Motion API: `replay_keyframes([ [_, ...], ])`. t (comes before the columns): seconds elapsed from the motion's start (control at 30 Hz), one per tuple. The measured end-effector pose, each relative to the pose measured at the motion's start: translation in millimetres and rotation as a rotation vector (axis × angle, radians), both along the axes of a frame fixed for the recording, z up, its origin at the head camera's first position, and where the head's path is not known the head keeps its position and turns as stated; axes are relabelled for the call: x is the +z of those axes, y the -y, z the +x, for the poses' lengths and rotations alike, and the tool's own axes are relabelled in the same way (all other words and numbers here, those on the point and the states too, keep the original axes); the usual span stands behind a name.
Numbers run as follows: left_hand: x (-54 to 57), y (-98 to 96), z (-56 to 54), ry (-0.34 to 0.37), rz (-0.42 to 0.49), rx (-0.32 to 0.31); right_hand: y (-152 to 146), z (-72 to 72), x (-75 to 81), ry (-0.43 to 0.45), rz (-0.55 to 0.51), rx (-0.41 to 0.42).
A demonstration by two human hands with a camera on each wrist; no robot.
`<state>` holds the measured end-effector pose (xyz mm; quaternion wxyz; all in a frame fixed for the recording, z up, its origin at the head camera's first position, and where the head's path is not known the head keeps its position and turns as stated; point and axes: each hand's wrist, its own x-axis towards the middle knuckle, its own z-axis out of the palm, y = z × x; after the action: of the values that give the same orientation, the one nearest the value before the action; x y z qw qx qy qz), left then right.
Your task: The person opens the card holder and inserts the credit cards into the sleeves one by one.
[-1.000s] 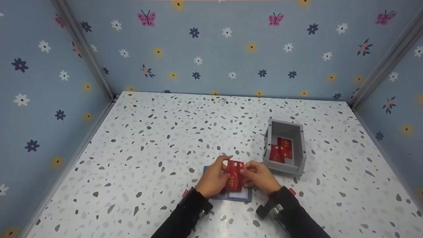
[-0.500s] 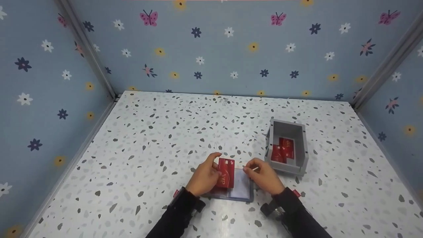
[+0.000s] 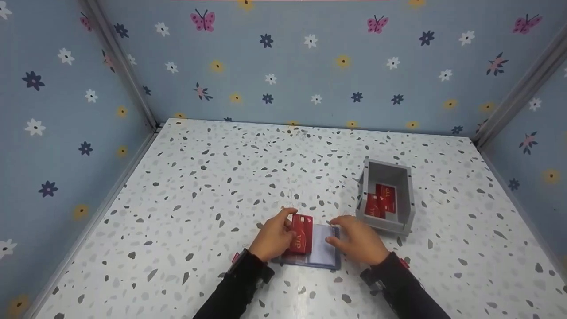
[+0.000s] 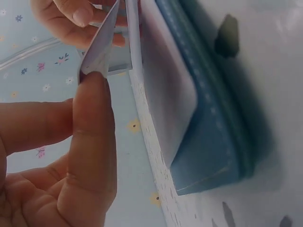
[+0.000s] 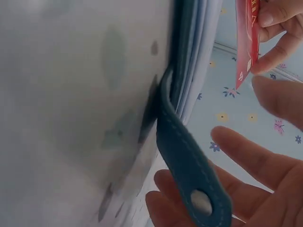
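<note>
- The left hand [image 3: 273, 239] reaches in with its wrist low, pinching a flat, rectangular red card with gold VIP lettering [image 3: 302, 235] between thumb and fingers.
- That card is tilted above the left part of a blue, stitched, leather-look card wallet with pale sleeves [image 4: 201, 175], apart from its pages.
- The right hand [image 3: 361, 239], thumb and fingers spread well apart, holds nothing beside the wallet's right edge.
- A blue strap [image 5: 189, 161] (its round metal snap [image 5: 201, 202] catches the light) sticks out near that hand's fingers.
- The wallet lies spread well away from the far edge of the white, grey-speckled tabletop [image 3: 212, 177], roughly midway between its left and right edges.
- Toward the tabletop's right edge stands a grey, rectangular, hard-walled bin [image 3: 385, 226] containing overlapping glossy red cards [image 3: 386, 198].
</note>
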<state>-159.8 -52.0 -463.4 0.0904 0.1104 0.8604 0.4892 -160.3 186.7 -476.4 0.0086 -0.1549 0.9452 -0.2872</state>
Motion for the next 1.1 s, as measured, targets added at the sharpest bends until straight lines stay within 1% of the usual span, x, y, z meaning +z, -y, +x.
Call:
replay_keyframes([
  [0.13,-1.7,-0.8,-0.1,0.011,-0.022,0.006,2,4.6,1.5,0.062,0.144,0.054],
  [0.2,-1.9,-1.0,0.1,0.016,-0.033,0.009,3,7.3,2.1,0.074,0.191,0.072],
  [0.3,-1.4,-1.0,-0.5,0.03,-0.049,0.015,4,10.3,2.8,0.075,0.225,0.086],
  [0.5,-2.4,-0.7,-1.5,0.065,-0.073,0.024,5,11.4,4.0,0.085,0.26,0.087],
  [0.7,-4.3,-1.5,-0.1,0.044,-0.122,0.007,4,11.8,4.6,0.084,0.274,0.092],
  [0.9,-3.3,-3.9,1.4,0.052,-0.137,-0.02,3,11.0,3.7,0.089,0.277,0.097],
  [1.1,-4.7,-7.1,1.3,0.023,-0.15,-0.041,4,10.1,3.9,0.102,0.278,0.099],
])
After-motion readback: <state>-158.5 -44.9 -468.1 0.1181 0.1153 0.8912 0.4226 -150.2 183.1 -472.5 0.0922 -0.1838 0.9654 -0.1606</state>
